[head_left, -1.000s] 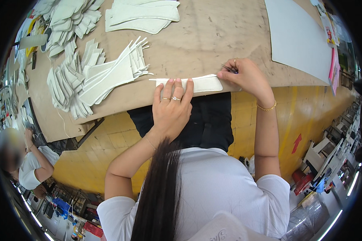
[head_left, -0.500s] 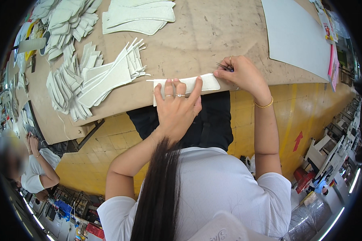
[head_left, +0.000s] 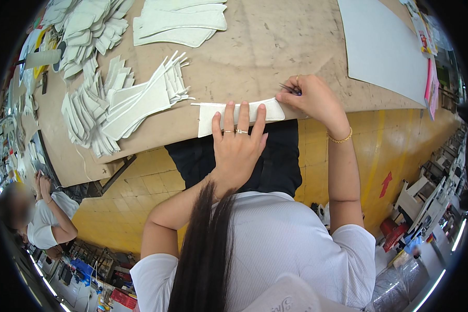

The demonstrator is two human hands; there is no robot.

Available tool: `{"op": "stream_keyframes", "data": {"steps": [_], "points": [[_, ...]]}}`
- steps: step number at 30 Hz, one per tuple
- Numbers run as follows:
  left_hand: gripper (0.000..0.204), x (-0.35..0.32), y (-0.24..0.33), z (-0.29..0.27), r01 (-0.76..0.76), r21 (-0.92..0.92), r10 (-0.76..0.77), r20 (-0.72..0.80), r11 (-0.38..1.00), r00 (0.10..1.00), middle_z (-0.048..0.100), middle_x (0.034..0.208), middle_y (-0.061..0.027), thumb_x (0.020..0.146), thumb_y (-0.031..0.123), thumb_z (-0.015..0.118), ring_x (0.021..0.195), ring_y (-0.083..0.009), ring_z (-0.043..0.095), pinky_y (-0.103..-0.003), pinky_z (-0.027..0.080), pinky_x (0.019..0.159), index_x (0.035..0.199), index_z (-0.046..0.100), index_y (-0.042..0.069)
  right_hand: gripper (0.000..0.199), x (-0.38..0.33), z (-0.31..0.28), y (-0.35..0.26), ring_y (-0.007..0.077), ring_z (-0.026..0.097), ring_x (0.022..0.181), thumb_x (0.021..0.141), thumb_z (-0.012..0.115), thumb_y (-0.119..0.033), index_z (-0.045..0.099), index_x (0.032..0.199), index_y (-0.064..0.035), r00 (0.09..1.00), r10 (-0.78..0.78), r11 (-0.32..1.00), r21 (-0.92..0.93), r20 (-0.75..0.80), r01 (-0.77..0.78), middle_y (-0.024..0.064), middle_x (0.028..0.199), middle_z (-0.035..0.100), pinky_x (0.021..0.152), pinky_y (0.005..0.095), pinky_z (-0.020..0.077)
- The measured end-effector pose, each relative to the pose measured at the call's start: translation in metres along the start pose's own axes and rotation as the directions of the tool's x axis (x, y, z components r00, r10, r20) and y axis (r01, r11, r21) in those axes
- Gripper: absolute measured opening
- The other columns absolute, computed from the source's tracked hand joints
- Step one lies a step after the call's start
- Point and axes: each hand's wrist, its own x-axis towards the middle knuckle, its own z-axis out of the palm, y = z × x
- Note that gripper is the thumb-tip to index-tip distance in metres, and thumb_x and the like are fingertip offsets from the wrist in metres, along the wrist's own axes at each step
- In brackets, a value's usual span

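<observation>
Off-white, cord-edged panel [head_left: 206, 121] lies under the spread left hand [head_left: 238, 151], right hand [head_left: 315, 98] gripping a pointed tool [head_left: 293, 90].

Head view: wide fisheye, facing down past white shirt [head_left: 275, 234] onto hands [head_left: 237, 153], tabletop [head_left: 281, 47], near.

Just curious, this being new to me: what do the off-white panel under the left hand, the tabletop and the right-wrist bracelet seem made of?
Off-white panel: probably fabric or soft leather, given its matte face and corded edge. Tabletop: perhaps brown paper or board, dull, with dark scuffs. Bracelet: likely gold-coloured metal, from its yellow shine.
</observation>
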Motion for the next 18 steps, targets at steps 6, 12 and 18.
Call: {"op": "stream_keyframes", "data": {"steps": [6, 12, 18], "points": [[0.052, -0.001, -0.010, -0.003, -0.046, -0.036, 0.044, -0.045, 0.998, 0.998, 0.056, 0.139, -0.0136, 0.083, 0.029, 0.081, 0.133, -0.0358, 0.049, -0.053, 0.040, 0.108, 0.131, 0.067, 0.016, 0.030, -0.011, -0.015, -0.015, 0.0260, 0.057, 0.059, 0.086, 0.076, -0.024, 0.070, 0.083, 0.0050, 0.993, -0.020, 0.990, 0.144, 0.117, 0.003, 0.0178, 0.067, 0.064, 0.061, 0.0354, 0.0489], [0.050, -0.002, -0.012, -0.004, -0.041, -0.061, 0.039, -0.042, 0.997, 0.998, 0.056, 0.141, -0.0131, 0.085, 0.027, 0.079, 0.133, -0.0352, 0.049, -0.052, 0.040, 0.108, 0.132, 0.067, 0.017, 0.024, -0.020, -0.009, -0.028, 0.0069, 0.050, 0.062, 0.089, 0.078, -0.018, 0.069, 0.084, 0.0034, 0.986, -0.062, 0.980, 0.197, 0.153, 0.031, 0.0014, 0.067, 0.061, 0.058, 0.0259, 0.0422], [0.055, -0.003, -0.016, 0.000, -0.053, -0.079, 0.047, -0.067, 0.995, 0.997, 0.057, 0.139, -0.0125, 0.084, 0.026, 0.079, 0.133, -0.0338, 0.049, -0.051, 0.040, 0.109, 0.136, 0.063, 0.013, 0.024, -0.022, -0.011, -0.017, 0.0069, 0.047, 0.060, 0.089, 0.077, -0.019, 0.070, 0.083, 0.0032, 0.986, 0.087, 0.977, 0.180, 0.140, -0.112, 0.0006, 0.063, 0.058, 0.056, 0.0259, 0.0408]]}}
